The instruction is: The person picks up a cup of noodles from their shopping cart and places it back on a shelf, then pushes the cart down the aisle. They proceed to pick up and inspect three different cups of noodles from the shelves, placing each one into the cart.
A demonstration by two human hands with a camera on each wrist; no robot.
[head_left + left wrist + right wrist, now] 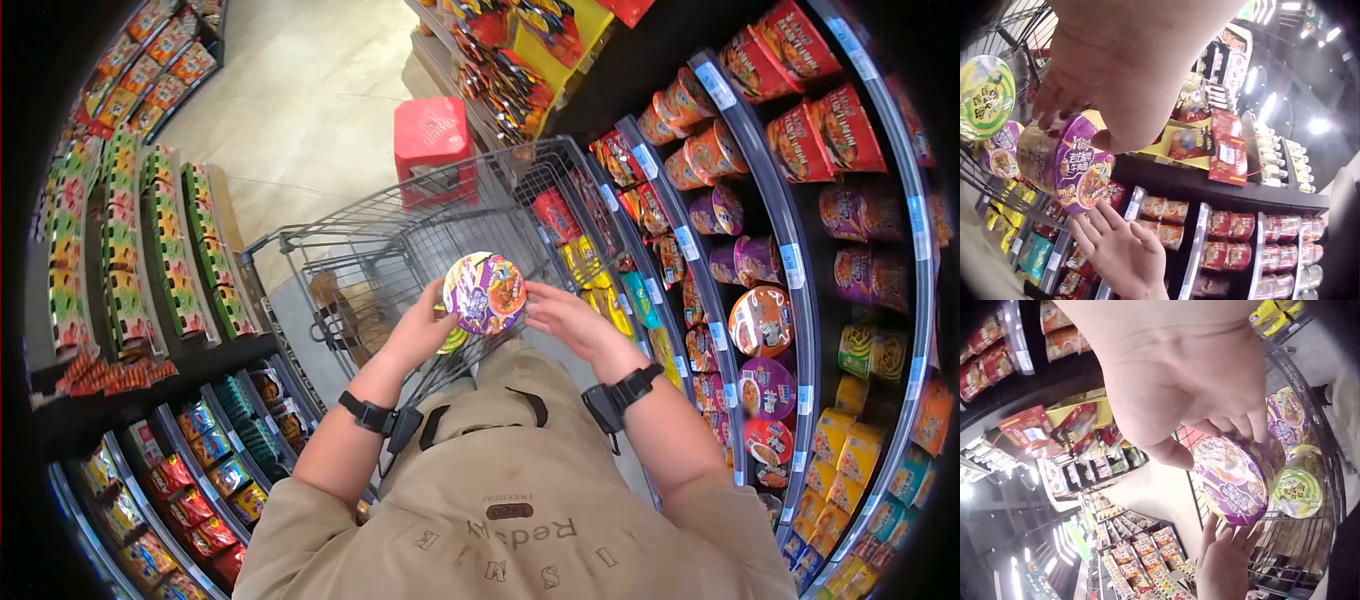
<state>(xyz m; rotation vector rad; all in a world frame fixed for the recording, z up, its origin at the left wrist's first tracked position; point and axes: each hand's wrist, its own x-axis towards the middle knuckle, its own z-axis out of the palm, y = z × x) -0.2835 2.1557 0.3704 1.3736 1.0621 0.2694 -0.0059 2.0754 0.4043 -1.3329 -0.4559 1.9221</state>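
Observation:
A purple-lidded instant noodle bowl (484,293) is held up above the shopping cart (400,235), its lid turned toward my head. My left hand (420,328) grips its side, fingers round the wall and thumb at the lid's rim, as the left wrist view shows. On the opposite side my right hand (575,322) has its fingers extended, fingertips right at the bowl's edge, palm showing in the left wrist view. Below, in the cart, are a green-lidded noodle bowl (1297,492) and another purple noodle bowl (1288,415).
Shelves of noodle bowls and packets (757,322) line the right side, close to the cart. Snack shelves (120,240) run along the left. A red box-shaped stand (432,135) is beyond the cart, with pale aisle floor (300,120) beside it.

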